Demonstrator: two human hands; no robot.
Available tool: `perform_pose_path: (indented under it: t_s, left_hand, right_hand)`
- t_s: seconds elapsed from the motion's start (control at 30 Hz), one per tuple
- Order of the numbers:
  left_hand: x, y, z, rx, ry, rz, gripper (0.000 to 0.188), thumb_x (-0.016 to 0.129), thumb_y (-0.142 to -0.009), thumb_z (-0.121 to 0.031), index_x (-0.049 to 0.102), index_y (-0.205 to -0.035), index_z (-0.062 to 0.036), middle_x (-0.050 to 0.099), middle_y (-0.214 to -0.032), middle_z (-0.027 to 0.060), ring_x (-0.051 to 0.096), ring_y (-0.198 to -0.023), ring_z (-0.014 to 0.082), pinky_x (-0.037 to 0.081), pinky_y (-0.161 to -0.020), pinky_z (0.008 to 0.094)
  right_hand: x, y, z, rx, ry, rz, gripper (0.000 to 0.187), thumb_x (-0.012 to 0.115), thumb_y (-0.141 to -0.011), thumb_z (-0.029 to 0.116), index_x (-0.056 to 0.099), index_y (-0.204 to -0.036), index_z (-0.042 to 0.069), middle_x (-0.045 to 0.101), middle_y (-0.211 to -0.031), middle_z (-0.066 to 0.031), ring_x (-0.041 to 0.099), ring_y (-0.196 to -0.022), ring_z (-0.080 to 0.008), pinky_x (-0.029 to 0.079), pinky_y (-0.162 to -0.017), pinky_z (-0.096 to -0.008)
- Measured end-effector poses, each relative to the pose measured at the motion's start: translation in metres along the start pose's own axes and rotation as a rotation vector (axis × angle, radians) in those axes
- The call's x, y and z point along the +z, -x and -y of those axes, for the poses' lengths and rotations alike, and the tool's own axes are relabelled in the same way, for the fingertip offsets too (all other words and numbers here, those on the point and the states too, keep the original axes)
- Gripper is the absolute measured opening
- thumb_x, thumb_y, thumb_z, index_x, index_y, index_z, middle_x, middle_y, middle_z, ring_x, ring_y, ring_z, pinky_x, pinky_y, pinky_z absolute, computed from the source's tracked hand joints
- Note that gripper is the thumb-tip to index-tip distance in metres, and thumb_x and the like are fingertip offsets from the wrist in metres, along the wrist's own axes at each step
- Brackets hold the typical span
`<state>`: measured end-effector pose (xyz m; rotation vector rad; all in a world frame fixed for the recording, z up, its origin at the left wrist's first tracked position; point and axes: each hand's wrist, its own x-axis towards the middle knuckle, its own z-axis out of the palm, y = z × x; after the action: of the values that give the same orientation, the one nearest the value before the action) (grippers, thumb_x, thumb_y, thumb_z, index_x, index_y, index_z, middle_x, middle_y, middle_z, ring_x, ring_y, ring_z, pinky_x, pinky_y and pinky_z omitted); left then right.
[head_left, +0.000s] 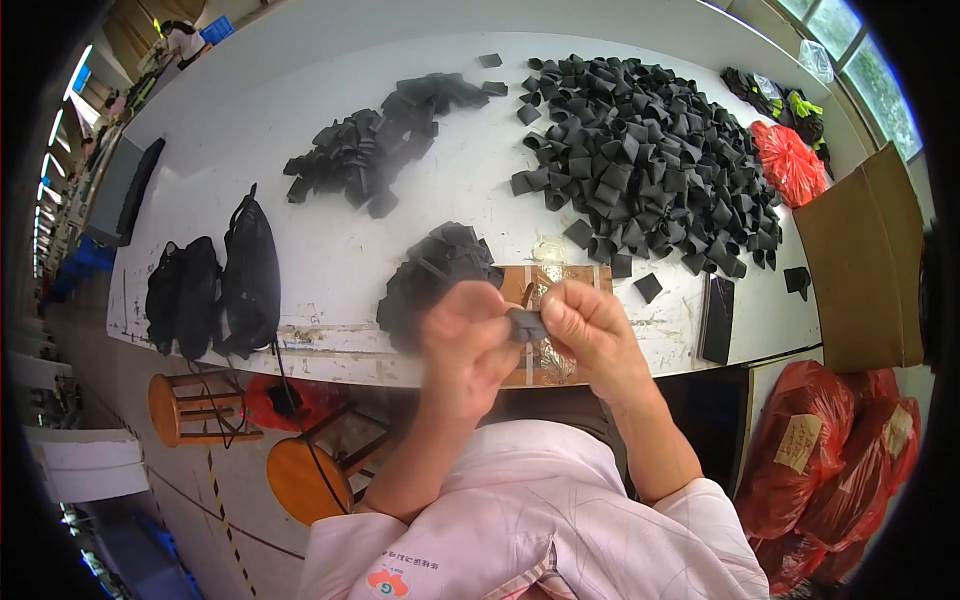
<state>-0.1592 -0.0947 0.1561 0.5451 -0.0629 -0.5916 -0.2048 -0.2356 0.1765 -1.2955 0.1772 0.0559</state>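
In front of me, over the table's near edge, a small black fabric loop (527, 325) is between my two hands. The right hand (590, 322) pinches its right end between thumb and fingers. My left hand (465, 330), a little blurred, has curled fingers at the loop's left end. Just behind the left hand lies a heap of black fabric pieces (440, 258). Below the hands, a brown cardboard sheet (510, 285) with clear tape lies on the white table (340, 250).
A large pile of black loops (650, 150) covers the far right. Flat black pieces (360, 145) spread at the far middle. Black mesh bags (248, 270) stand left. A cardboard box (860, 260) and red plastic bags (815, 450) are right; wooden stools (300, 478) stand below left.
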Motion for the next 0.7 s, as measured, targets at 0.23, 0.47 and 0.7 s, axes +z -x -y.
perform_pose_path:
  t_s: [0.23,0.47,0.7]
  left_hand:
    - [-0.022,-0.019,0.005,-0.242,0.236,-0.015,0.019,0.042,-0.084,0.001,0.052,-0.101,0.0013,0.060,-0.077,0.0117,0.028,-0.031,0.0029,0.022,-0.030,0.0173]
    - [-0.003,-0.021,-0.001,0.670,-1.274,-0.028,0.034,0.053,-0.080,-0.005,0.050,-0.114,-0.0026,0.057,-0.102,0.0098,0.054,-0.090,0.0200,0.044,-0.076,0.0281]
    - [0.003,-0.023,-0.003,0.638,-1.227,0.147,0.013,0.062,-0.074,-0.001,0.062,-0.087,-0.0013,0.060,-0.084,0.0050,0.057,-0.074,0.0152,0.045,-0.066,0.0256]
  right_hand:
    - [-0.027,-0.038,-0.028,0.078,-0.157,0.218,0.030,0.052,-0.088,0.029,0.051,-0.070,0.004,0.043,-0.058,0.0031,0.037,-0.053,-0.0040,0.030,-0.046,-0.0184]
    - [-0.014,-0.026,-0.017,-0.414,0.479,-0.217,0.023,0.052,-0.087,0.023,0.052,-0.082,0.000,0.048,-0.063,-0.0034,0.046,-0.054,-0.0108,0.039,-0.051,-0.0237]
    - [-0.002,-0.008,-0.014,-0.731,0.788,-0.262,0.041,0.074,-0.062,0.021,0.056,-0.095,0.002,0.053,-0.085,-0.0090,0.055,-0.070,-0.0218,0.046,-0.054,-0.0296]
